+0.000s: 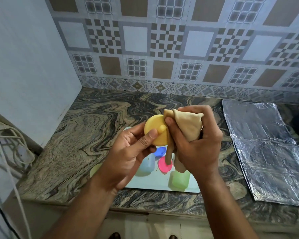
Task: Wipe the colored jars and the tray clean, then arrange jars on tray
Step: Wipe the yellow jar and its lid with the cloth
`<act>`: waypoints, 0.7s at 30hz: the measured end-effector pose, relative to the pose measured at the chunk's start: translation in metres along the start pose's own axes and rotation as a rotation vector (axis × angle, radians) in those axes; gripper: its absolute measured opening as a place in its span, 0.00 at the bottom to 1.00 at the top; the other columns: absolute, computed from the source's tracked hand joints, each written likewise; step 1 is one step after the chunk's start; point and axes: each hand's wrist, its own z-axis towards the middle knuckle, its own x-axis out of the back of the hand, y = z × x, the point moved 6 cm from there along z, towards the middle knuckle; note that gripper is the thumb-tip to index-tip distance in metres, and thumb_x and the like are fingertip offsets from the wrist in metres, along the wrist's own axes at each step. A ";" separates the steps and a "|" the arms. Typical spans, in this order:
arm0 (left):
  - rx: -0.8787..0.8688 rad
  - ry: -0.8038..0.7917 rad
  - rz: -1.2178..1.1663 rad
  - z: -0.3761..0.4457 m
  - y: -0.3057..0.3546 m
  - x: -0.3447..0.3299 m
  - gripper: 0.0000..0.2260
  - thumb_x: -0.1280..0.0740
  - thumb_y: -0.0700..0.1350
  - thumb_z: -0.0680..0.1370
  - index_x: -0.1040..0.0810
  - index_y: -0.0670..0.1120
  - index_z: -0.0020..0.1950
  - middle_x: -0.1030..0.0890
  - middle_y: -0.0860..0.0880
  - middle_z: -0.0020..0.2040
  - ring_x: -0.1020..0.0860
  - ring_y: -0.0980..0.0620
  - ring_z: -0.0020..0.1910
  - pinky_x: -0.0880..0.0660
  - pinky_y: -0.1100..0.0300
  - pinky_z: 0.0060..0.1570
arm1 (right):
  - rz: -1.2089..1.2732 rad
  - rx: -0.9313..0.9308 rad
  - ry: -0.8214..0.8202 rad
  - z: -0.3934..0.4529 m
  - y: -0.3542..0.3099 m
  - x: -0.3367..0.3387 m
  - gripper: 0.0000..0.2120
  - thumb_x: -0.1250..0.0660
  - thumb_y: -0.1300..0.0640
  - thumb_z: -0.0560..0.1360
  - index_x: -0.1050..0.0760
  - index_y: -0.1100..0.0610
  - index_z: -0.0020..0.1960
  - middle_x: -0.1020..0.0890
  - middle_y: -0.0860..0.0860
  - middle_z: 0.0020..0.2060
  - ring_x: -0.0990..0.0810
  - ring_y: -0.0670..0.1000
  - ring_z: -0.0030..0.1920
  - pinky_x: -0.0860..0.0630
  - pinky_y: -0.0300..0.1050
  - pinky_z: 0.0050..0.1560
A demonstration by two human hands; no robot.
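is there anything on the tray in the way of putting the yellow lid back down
Partly. The tray already holds a blue jar, green jar, pink lid and blue lid. Bare tray shows between the jars. The left hand holds the yellow lid above them.

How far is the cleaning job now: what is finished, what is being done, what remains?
Finished: nothing can be confirmed. In hand: the left hand holds a yellow lid while the right hand rubs it with a beige cloth. Left: the blue jar, green jar, pink lid and tray with crumbs; arranging.
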 end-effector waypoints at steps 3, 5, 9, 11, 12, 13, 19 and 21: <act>0.009 -0.068 0.087 0.001 0.006 0.002 0.12 0.26 0.48 0.76 0.13 0.48 0.59 0.14 0.48 0.51 0.20 0.51 0.50 0.26 0.57 0.53 | -0.014 0.085 -0.079 0.003 -0.005 0.005 0.14 0.19 0.55 0.73 0.22 0.53 0.53 0.14 0.46 0.47 0.13 0.47 0.45 0.18 0.44 0.45; 0.014 -0.160 0.168 0.003 0.013 0.003 0.19 0.22 0.55 0.74 0.14 0.46 0.60 0.16 0.44 0.54 0.23 0.43 0.56 0.29 0.49 0.58 | -0.022 0.118 -0.141 0.009 -0.009 0.007 0.14 0.19 0.54 0.72 0.21 0.53 0.53 0.14 0.44 0.47 0.14 0.45 0.46 0.19 0.41 0.48; 0.051 -0.302 0.299 0.009 0.023 0.000 0.22 0.24 0.55 0.76 0.16 0.39 0.59 0.15 0.45 0.55 0.18 0.50 0.56 0.22 0.57 0.58 | -0.011 0.107 -0.262 0.018 -0.009 0.006 0.14 0.17 0.55 0.71 0.18 0.57 0.51 0.13 0.49 0.46 0.14 0.49 0.45 0.19 0.46 0.46; 0.068 -0.362 0.348 0.011 0.026 -0.002 0.19 0.25 0.50 0.77 0.17 0.37 0.60 0.15 0.46 0.56 0.17 0.51 0.56 0.21 0.60 0.57 | -0.015 0.106 -0.323 0.022 -0.009 0.004 0.15 0.17 0.54 0.70 0.17 0.60 0.50 0.13 0.50 0.45 0.14 0.52 0.44 0.19 0.48 0.45; 0.073 -0.387 0.379 0.012 0.027 -0.002 0.18 0.27 0.47 0.77 0.17 0.37 0.61 0.14 0.45 0.56 0.16 0.51 0.57 0.21 0.60 0.58 | -0.019 0.108 -0.349 0.024 -0.009 0.003 0.16 0.17 0.53 0.70 0.17 0.60 0.50 0.13 0.50 0.45 0.15 0.52 0.43 0.19 0.48 0.44; 0.080 -0.405 0.408 0.013 0.028 -0.003 0.17 0.28 0.45 0.78 0.18 0.37 0.62 0.14 0.46 0.57 0.16 0.51 0.58 0.21 0.60 0.59 | -0.023 0.107 -0.369 0.025 -0.009 0.002 0.16 0.17 0.53 0.70 0.17 0.60 0.50 0.13 0.50 0.44 0.15 0.51 0.43 0.20 0.46 0.44; 0.006 -0.374 0.484 0.018 0.038 0.001 0.08 0.30 0.42 0.77 0.16 0.39 0.52 0.15 0.53 0.46 0.17 0.56 0.48 0.22 0.64 0.52 | 0.141 -0.021 -0.155 0.033 -0.006 0.011 0.13 0.19 0.62 0.73 0.21 0.62 0.51 0.13 0.52 0.45 0.13 0.48 0.44 0.18 0.43 0.44; -0.016 -0.341 0.469 0.016 0.041 0.004 0.06 0.29 0.43 0.78 0.15 0.43 0.52 0.15 0.53 0.46 0.19 0.55 0.48 0.23 0.63 0.52 | 0.176 -0.032 -0.107 0.034 -0.005 0.019 0.12 0.22 0.64 0.74 0.22 0.61 0.53 0.15 0.51 0.45 0.15 0.43 0.43 0.19 0.38 0.43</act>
